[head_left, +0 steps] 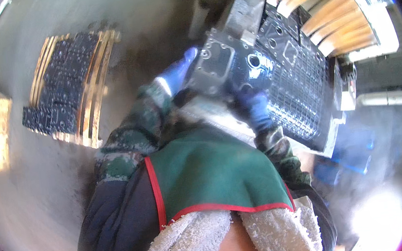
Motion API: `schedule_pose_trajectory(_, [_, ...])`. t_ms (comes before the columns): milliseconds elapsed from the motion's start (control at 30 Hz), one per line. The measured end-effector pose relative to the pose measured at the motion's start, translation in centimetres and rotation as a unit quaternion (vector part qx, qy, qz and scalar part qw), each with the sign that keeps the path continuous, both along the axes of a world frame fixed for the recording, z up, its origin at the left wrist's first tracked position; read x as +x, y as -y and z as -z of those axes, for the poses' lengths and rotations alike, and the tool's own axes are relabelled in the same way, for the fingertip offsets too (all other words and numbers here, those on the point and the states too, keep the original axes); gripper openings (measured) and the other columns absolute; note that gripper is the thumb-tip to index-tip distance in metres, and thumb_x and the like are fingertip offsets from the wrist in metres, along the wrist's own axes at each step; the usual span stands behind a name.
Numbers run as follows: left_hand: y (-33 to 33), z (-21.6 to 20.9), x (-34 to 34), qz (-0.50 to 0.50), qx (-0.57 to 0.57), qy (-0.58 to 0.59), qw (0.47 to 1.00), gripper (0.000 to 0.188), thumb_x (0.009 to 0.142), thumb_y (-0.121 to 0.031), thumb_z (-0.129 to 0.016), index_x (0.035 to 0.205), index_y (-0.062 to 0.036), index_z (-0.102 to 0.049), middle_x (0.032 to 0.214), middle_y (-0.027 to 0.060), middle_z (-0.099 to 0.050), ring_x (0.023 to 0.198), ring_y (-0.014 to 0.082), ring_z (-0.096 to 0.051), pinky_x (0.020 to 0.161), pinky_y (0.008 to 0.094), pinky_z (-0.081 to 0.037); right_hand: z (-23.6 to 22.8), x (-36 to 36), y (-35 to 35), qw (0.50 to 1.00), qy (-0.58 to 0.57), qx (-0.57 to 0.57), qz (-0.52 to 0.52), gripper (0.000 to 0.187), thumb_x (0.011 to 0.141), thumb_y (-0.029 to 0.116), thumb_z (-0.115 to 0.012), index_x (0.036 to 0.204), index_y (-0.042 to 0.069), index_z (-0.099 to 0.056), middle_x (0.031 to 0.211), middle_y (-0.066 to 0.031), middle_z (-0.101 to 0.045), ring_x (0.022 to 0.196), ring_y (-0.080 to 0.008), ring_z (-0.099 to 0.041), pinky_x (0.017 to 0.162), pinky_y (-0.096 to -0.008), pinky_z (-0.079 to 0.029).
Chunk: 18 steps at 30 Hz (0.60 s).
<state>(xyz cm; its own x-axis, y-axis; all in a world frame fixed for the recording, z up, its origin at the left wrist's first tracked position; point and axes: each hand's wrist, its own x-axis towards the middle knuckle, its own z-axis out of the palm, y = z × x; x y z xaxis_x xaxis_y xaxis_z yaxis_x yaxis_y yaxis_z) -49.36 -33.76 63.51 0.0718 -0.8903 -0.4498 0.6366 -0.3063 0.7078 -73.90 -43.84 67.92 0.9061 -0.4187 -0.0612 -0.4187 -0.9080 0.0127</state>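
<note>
A dark, wet-looking metal casting [211,69] is in front of me, with a rounded rectangular outline on its left part and a round hole toward its right. My left hand [180,72], in a blue glove, grips its left end, thumb along the edge. At the casting's near right side is my right hand [254,105], also blue-gloved and closed against it; motion blurs its fingers. The casting's right part overlaps a dark grid-like bed [302,108]. Further dark metal plates with holes [277,33] lie at the bed's far end.
Orange strip curtains [336,18] hang in a white machine opening at the far right. On the floor to the left, a wooden pallet [92,108] carries dark castings [63,84]. A wooden crate [0,132] stands farther left. Blue bins [352,149] sit right of the bed.
</note>
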Motion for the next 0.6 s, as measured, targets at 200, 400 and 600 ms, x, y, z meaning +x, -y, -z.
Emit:
schedule_pose_trajectory(200, [-0.2, -2.5, -1.8, -0.001, 0.001, 0.205, 0.979, 0.068, 0.097, -0.057, -0.045, 0.145, -0.0097, -0.044, 0.145, 0.007, -0.048, 0.132, 0.0202, -0.044, 0.109, 0.0398, -0.033, 3.4, -4.7, 5.5, 0.835, 0.485, 0.111, 0.234, 0.055, 0.093, 0.012, -0.058, 0.143, 0.0, -0.04, 0.141, -0.0264, -0.045, 0.131, -0.0359, -0.045, 0.109, -0.0394, -0.035])
schedule_pose_trajectory(400, [0.4, -1.1, -1.6, -0.028, 0.006, 0.183, 0.983, 0.055, 0.097, -0.037, -0.058, 0.14, -0.0031, -0.049, 0.133, 0.0074, -0.056, 0.121, 0.0173, -0.052, 0.105, 0.0329, -0.038, 9.5, -5.5, 10.4, 0.816, 0.365, 0.379, 0.239, 0.052, 0.093, 0.009, -0.058, 0.143, 0.006, -0.043, 0.143, -0.0188, -0.044, 0.13, -0.03, -0.043, 0.107, -0.0365, -0.037])
schedule_pose_trajectory(600, [0.6, -0.6, -2.0, -0.068, 0.009, 0.208, 0.976, 0.05, 0.098, -0.035, -0.057, 0.136, -0.004, -0.053, 0.129, 0.0074, -0.06, 0.116, 0.017, -0.056, 0.102, 0.0329, -0.042, 6.8, -4.8, 22.6, 0.917, 0.317, 0.083, 0.226, 0.074, 0.088, 0.028, -0.067, 0.147, 0.004, -0.031, 0.129, -0.0244, -0.059, 0.118, -0.0366, -0.059, 0.099, -0.0402, -0.046])
